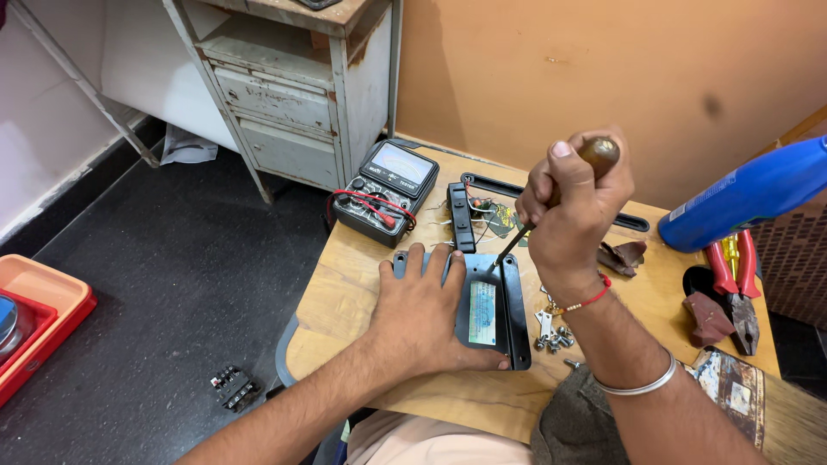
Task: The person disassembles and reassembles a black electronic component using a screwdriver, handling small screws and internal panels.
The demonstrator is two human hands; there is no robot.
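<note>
My left hand (424, 312) lies flat with spread fingers on a dark grey metal cover plate (515, 320) on the small wooden table (340, 297), pressing it down. A pale label (483, 313) is stuck on the plate. My right hand (570, 213) is closed around a screwdriver with a brown wooden handle (599, 153). Its dark shaft (510, 248) slants down to the plate's top edge. Loose screws and small metal brackets (552, 336) lie just right of the plate.
An analogue multimeter (388, 191) with red leads sits at the table's back left, a black part with wires (461, 215) beside it. Red-handled pliers (734, 284) and a blue bottle (748, 195) are at the right. A grey metal cabinet (297, 95) stands behind; an orange tray (39, 320) lies on the floor.
</note>
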